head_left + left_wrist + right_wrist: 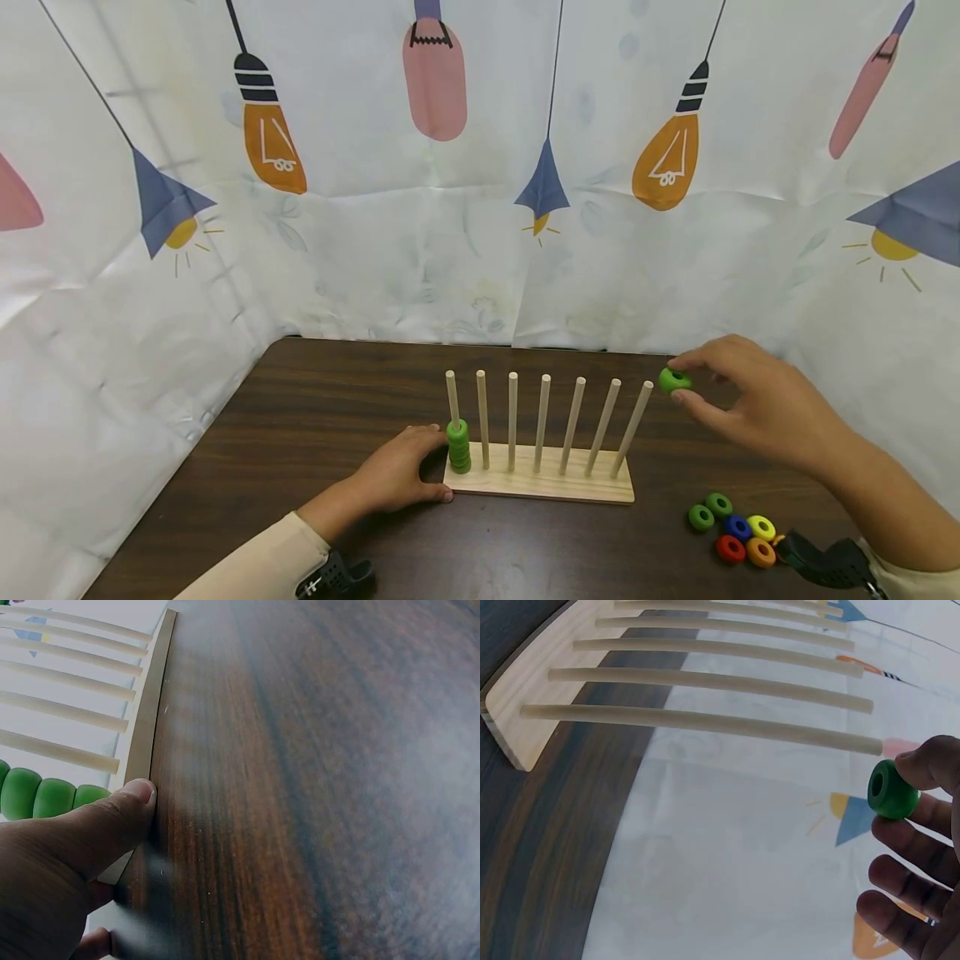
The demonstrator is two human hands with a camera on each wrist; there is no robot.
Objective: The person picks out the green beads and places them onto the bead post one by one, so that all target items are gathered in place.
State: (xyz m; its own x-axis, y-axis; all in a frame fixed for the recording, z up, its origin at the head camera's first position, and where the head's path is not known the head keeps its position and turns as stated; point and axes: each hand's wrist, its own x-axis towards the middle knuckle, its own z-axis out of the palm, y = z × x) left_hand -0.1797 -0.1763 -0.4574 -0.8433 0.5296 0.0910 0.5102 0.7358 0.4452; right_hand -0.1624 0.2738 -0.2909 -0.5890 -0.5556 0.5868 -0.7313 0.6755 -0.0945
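A green holed bead (pixel 670 384) is pinched by the right hand (pixel 761 408) near the rightmost pale wooden peg (pixel 632 429); the rectangular wooden base (pixel 540 485) is gripped by the left hand (pixel 397 473). Level, centred lowering is advised.

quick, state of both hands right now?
Left hand: closed, holding the left end of the wooden base.
Right hand: closed, pinching a green ring in the air.
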